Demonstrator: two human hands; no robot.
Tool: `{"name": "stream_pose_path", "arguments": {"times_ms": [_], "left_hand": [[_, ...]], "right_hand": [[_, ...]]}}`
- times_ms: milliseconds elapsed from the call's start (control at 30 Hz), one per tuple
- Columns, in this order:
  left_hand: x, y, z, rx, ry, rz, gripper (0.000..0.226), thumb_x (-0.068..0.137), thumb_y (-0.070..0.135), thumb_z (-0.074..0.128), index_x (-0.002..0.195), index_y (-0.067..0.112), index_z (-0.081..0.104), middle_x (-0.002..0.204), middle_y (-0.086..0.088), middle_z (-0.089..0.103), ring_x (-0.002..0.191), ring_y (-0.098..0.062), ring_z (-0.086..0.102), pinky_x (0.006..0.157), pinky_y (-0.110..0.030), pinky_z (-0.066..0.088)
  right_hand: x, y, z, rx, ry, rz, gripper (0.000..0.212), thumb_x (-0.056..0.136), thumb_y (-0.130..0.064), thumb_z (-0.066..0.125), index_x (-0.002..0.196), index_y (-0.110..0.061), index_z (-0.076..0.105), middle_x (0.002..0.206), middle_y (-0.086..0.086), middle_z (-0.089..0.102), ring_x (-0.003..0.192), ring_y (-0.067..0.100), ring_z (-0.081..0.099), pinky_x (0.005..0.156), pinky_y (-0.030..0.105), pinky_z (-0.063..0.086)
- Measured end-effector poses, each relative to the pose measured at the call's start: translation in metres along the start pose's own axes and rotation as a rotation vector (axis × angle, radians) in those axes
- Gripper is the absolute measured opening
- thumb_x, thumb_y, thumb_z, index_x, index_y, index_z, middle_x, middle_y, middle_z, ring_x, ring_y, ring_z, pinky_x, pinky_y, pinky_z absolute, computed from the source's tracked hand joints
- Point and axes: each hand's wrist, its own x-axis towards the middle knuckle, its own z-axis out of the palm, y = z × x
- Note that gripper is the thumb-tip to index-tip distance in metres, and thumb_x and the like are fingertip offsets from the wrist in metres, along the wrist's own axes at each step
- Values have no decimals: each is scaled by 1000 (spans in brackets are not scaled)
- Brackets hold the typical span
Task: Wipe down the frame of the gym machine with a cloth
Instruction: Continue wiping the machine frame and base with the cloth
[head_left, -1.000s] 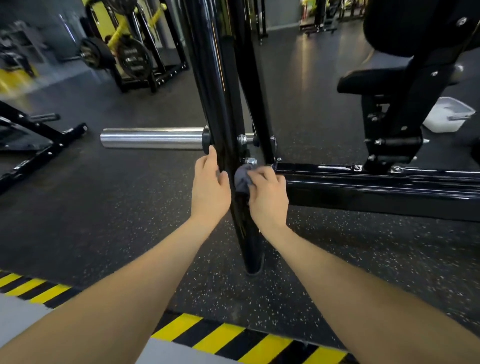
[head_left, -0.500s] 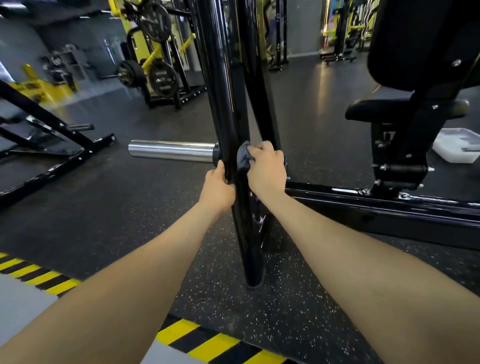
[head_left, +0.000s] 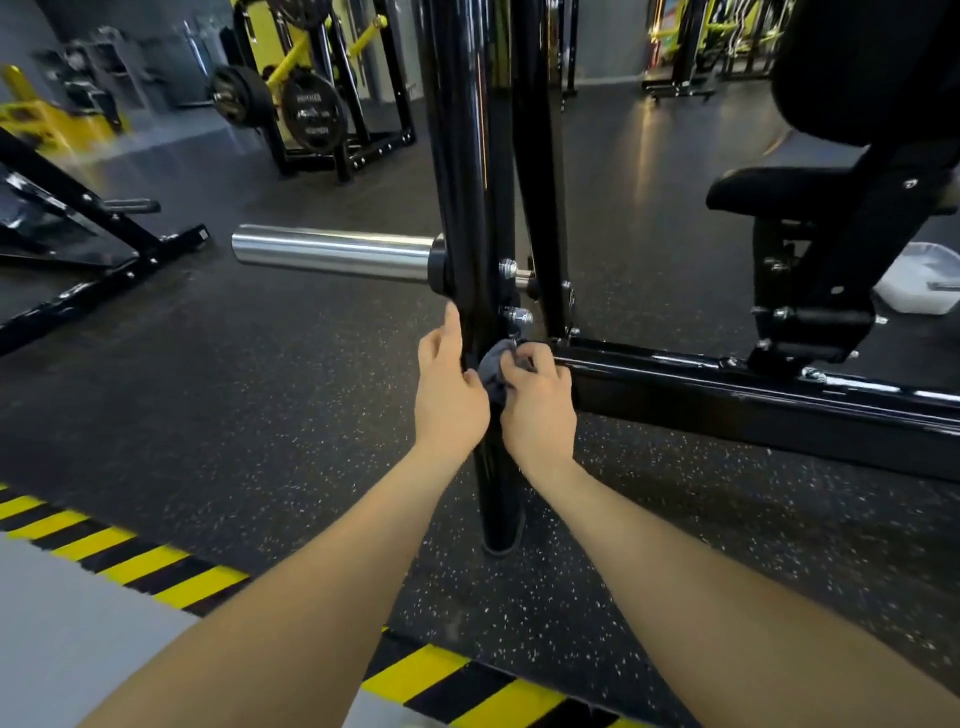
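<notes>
A glossy black upright post (head_left: 470, 197) of the gym machine's frame stands in the middle of the view, its foot planted on the dark speckled rubber floor (head_left: 260, 415). The right hand (head_left: 540, 402) has its fingers curled around a bunched grey cloth (head_left: 492, 370) and presses it against the right side of the post, just below two silver bolts (head_left: 511, 291) and right where a low black crossbeam (head_left: 753, 395) runs off to the right. The left hand (head_left: 447, 389) rests against the left side of the same post, fingers extended upward along the tube and thumb touching the cloth's edge; it grips nothing beyond bracing the post. A chrome weight sleeve (head_left: 332, 253) juts out to the left from the post, just above the left hand. A second black upright (head_left: 537, 171) rises just behind the first. To the right sits the machine's black padded seat (head_left: 769, 189), with a white tub (head_left: 919, 283) on the floor beyond it. Far left, a rack holds black weight plates (head_left: 311, 111) on a yellow frame. Near the viewer, yellow-and-black hazard tape (head_left: 130, 556) crosses the floor's edge diagonally.
</notes>
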Motion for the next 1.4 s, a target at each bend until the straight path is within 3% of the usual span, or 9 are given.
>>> {"name": "stream_pose_path", "arguments": {"times_ms": [100,267,400,500,700,867,1067,1200,1400], "left_hand": [[-11,-15,11,-59,-18,-103,65,98,4,40,152,28,12,144,4,28,100,0,39,80,-14,32],[-9,-20,16,-187,16,-119,64,96,-3,39,150,25,23,135,4,34,111,-7,47,93,-18,39],[-8,-24,22,-222,87,-97,60,96,-3,39,148,26,30,117,9,35,90,-2,48,74,-2,35],[-10,-25,24,-210,60,-98,63,96,-4,39,149,27,26,120,10,33,104,-6,46,81,-5,30],[-6,-30,15,-148,29,-53,64,94,-5,39,149,26,27,120,8,36,100,-10,51,90,-22,45],[-7,-31,17,-93,12,-42,67,95,-4,39,150,30,23,122,11,33,82,2,47,70,-11,40],[-6,-32,14,-60,17,-25,65,94,-3,39,150,28,24,124,10,35,86,-3,49,73,-14,42],[-6,-29,15,-60,22,-31,66,94,-3,40,150,29,23,120,13,33,89,-8,51,78,-24,47],[-6,-31,15,-75,7,-39,67,93,-4,40,150,27,23,124,10,34,92,-6,49,77,-18,42]], "right_hand": [[-4,5,1,36,-103,54,25,95,-11,50,118,-15,59,116,3,52,100,29,54,75,46,54],[14,-9,-7,-4,88,13,29,95,-11,49,121,-15,60,121,2,51,107,24,47,80,38,48],[6,1,2,-124,-23,13,28,93,-10,51,120,-14,59,119,2,48,109,23,42,75,36,47],[1,7,2,-206,-132,34,25,92,-11,52,114,-18,64,114,1,49,106,23,43,73,37,47],[23,3,-29,24,317,148,33,98,-23,45,127,-10,55,127,7,43,117,23,37,80,30,39],[40,8,-9,-343,60,49,44,93,-27,41,131,-6,50,143,6,34,136,28,22,111,44,20],[18,6,-4,-338,81,-57,25,90,-13,52,111,-8,66,144,0,38,137,26,22,111,43,20],[29,7,-8,-363,-5,-57,32,90,-17,51,120,-12,61,146,0,33,136,25,22,111,42,17],[12,6,0,-296,49,-72,37,88,-11,53,124,-13,60,143,2,36,135,26,24,110,43,24]]}}
